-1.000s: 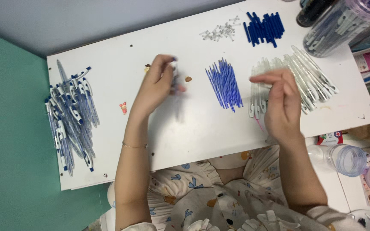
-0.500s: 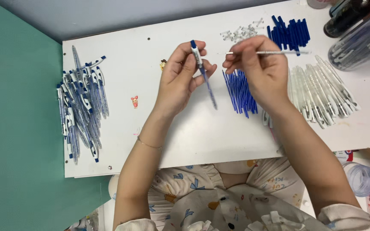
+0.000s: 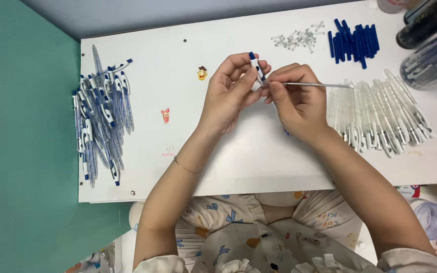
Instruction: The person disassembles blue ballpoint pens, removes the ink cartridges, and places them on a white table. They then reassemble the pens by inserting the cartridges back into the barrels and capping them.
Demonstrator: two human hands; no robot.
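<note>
The white table (image 3: 142, 172) carries four stocks, placed here relative to the fingers. A heap of finished pens (image 3: 99, 121) lies well apart, beyond the left hand's outer side. A fan of clear pen barrels (image 3: 380, 116) lies just beyond the right hand. A pile of blue caps (image 3: 354, 43) and a scatter of small clear parts (image 3: 299, 38) lie ahead of the right fingertips.

The left hand (image 3: 228, 98) is closed around a pen barrel with a blue tip (image 3: 255, 65); its long axis runs nearly upright, tip away from the person. The right hand (image 3: 299, 103) pinches a thin refill (image 3: 312, 84) between thumb and forefinger. The refill's long axis lies level, crosswise to the barrel, its near end meeting the left fingertips (image 3: 251, 76) and its far end over the clear barrels. Both hands touch at the fingertips; neither is nearer.
</note>
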